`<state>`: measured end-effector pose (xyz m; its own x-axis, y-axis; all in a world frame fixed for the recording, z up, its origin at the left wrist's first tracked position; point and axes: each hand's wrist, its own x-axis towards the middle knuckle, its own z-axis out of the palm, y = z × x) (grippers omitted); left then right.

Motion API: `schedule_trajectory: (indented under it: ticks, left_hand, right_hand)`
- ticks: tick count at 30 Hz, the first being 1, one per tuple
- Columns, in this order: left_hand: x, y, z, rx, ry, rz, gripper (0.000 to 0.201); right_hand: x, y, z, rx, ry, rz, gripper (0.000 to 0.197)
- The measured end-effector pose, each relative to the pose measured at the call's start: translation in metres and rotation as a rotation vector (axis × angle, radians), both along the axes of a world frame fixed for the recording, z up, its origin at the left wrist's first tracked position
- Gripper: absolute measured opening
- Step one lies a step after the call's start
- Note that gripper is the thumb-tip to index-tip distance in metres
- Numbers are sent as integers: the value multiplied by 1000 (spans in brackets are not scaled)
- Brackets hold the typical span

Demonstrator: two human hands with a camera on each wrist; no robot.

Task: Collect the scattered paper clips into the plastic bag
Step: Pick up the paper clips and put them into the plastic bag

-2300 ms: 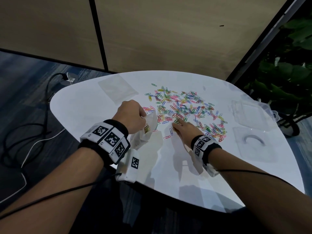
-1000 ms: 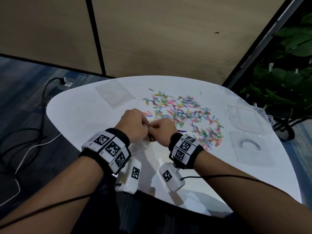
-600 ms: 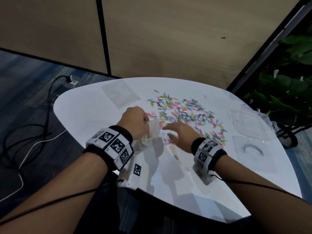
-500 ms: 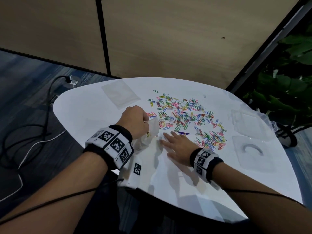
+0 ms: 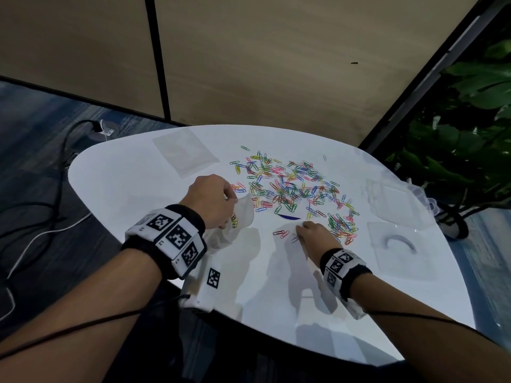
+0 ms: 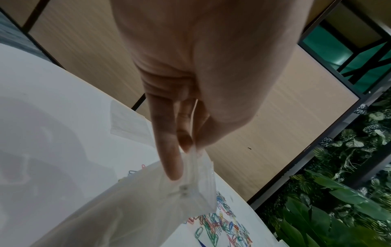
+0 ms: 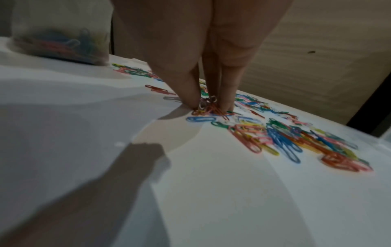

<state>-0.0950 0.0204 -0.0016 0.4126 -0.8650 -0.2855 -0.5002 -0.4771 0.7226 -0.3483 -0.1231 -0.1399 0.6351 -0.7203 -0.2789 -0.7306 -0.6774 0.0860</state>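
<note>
Fingertips [image 7: 191, 100] of right hand [image 5: 313, 236] bunched round small clump of paper clips [image 7: 208, 107] on white table [image 5: 249, 272], pinching them together. Left hand [image 5: 211, 201] pinches rim of plastic bag [image 5: 242, 217], mouth held open, some clips already inside. Main scatter of paper clips [image 5: 296, 186] lies beyond right hand. Step: mid-pickup. Next move likely: lift clump w/o dropping, carry across to bag mouth. Writing: none legible; wrist bands [image 5: 171, 233] carry b/w square markers only.

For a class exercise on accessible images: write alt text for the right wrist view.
The right hand pinches a small bunch of paper clips off the white table, with more clips scattered beside it. A plastic bag already holding clips stands behind on the left.
</note>
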Motion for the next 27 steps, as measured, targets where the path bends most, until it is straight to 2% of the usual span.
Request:
schedule_trajectory:
  ticks: [2,4,7,10,13,15,16,18,20,23,25,27]
  left_hand:
    - [0,0,-2,6,28,-1,11]
    - [-1,1,-2,7,32,-10,11]
    - [-1,0,-3,4,33,-21,10]
    - [-2,-2,-4,-3,41,-26,9]
    - [-6,-4,-5,3,53,-26,10]
    - [-8,-6,-7,2,69,-23,10]
    - [-8,-6,-8,1,75,-22,9]
    - [-11,-7,-8,-8,80,-22,9]
    - [-13,-6,-8,-23,88,-20,9]
    - [-17,-4,-5,-36,78,-36,8]
    - [-19,-3,-4,-41,86,-39,9]
    - [-19,-3,-4,-44,99,-41,9]
  right_hand:
    - [4,-1,5,-12,3,-18,17]
    - [6,-5,14,3,-8,-68,20]
    - [4,-15,25,102,-196,-309,18]
    - [-4,-26,37,301,-480,-611,5]
    - [2,-25,61,713,-944,-876,8]
    - [19,-16,84,937,-1198,-899,13]
    - [29,-8,95,1038,-1262,-872,16]
    - [51,11,114,1205,-1291,-789,17]
    - [69,32,119,1269,-1262,-733,13]
    - [89,57,110,1130,-1189,-675,5]
    - [95,64,105,1017,-1118,-622,10]
    - [98,66,105,1050,-1095,-626,21]
